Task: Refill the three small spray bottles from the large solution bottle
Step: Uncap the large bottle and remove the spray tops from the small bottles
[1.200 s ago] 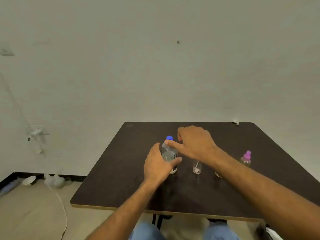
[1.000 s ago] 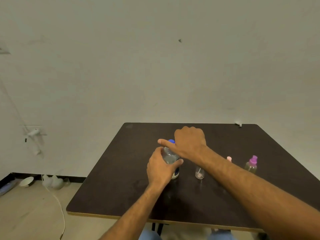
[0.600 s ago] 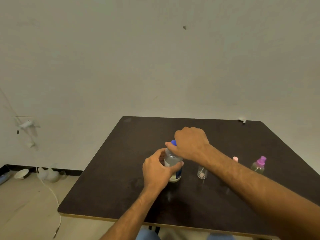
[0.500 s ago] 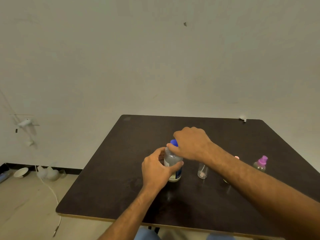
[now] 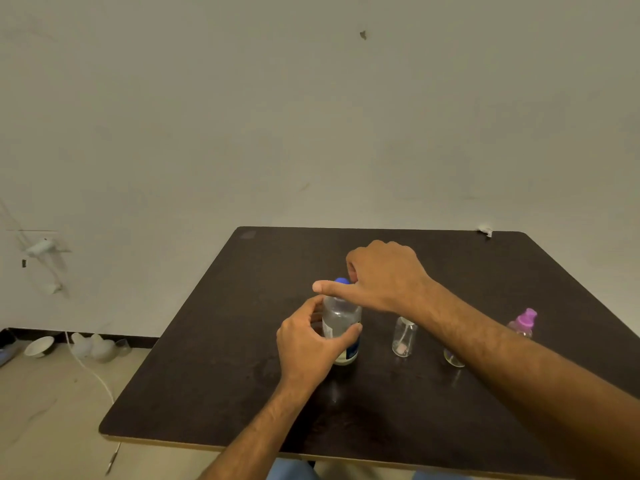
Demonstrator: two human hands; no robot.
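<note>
gripping large bottle (image 5: 341,323), twisting cap (image 5: 341,281)

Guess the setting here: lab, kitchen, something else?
Probably a bare spare room or makeshift recording spot, not a kitchen: a plain unfinished grey wall, one dark wooden table pushed against it, and a white bowl and loose white cable on the floor.

the light was dim, warm and even, with no source in view. faint reflections of the bottles lay on the dark brown glossy table (image 5: 450,410). beyond the table's left edge, wide-angle distortion and softness blurred the floor clutter.
</note>
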